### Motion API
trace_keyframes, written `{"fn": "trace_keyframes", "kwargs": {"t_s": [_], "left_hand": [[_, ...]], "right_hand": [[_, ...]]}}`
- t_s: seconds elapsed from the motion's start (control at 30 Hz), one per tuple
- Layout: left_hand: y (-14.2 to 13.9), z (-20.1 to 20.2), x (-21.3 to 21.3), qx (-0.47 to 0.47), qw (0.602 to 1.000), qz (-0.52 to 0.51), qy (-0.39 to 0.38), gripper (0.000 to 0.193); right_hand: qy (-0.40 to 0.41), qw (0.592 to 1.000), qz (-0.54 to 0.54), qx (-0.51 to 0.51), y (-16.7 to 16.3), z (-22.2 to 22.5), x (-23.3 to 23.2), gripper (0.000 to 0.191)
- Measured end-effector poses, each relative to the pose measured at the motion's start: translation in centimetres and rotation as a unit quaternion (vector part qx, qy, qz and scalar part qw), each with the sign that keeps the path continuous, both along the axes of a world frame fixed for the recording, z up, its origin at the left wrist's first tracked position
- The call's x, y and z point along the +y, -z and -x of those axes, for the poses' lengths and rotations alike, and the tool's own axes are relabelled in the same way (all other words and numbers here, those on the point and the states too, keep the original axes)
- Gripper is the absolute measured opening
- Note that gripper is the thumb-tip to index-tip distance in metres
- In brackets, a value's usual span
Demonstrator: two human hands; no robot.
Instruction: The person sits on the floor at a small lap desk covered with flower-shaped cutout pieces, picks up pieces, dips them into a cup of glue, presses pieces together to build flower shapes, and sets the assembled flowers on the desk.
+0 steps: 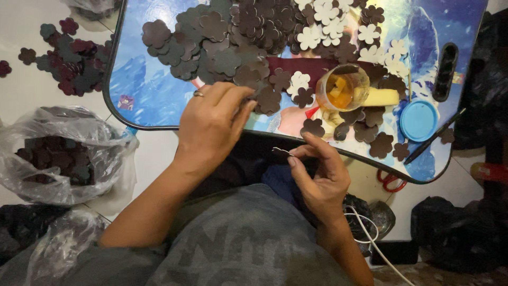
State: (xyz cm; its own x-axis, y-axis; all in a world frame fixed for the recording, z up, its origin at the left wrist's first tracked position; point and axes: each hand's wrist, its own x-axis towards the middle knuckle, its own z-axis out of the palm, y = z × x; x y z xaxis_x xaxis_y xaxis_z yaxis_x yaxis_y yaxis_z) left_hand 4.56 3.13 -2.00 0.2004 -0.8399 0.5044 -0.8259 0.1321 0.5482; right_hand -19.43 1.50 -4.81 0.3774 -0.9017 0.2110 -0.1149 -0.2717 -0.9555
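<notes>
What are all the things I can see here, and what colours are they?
Lap table: one, blue, centre.
Flower cutouts: many, dark brown, piled on table.
Pale flower cutouts: several, cream, table top.
Jar: one, clear with orange contents, table right.
Lid: one, blue, table right.
Scissors: one, red handles, under table edge.
Plastic bag: one, clear, floor left.
Left hand: touching a dark cutout.
Right hand: pinching a small thin piece.

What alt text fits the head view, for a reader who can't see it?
Seen from above, a person's left hand reaches into a pile of dark flower-shaped cutouts on a blue lap tray, while the right hand pinches a thin needle-like tool. A clear bag of cutouts lies on the floor at left.
</notes>
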Motion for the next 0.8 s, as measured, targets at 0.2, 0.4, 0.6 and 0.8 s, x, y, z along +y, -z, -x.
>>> {"fn": "trace_keyframes", "kwargs": {"t_s": [0.2,0.4,0.6,0.8], "left_hand": [[0.6,0.4,-1.5,-0.026,0.999,0.021,-0.006,0.022],[0.8,-1.7,-1.7,-0.052,0.994,0.021,-0.089,0.020],[0.2,-2.8,-1.5,-0.034,0.994,0.016,-0.098,0.014],[0.8,-3.4,-1.6,-0.059,0.992,-0.003,-0.112,0.021]], "right_hand": [[0.004,1.000,0.012,0.013,-0.1,0.0,0.1,0.055],[-0.008,1.000,0.020,0.015,-0.2,0.1,0.1,0.056],[-0.019,0.999,0.025,0.022,-0.2,-0.1,0.0,0.054],[-0.019,0.998,0.037,0.040,-0.2,-0.2,0.2,0.053]]}}
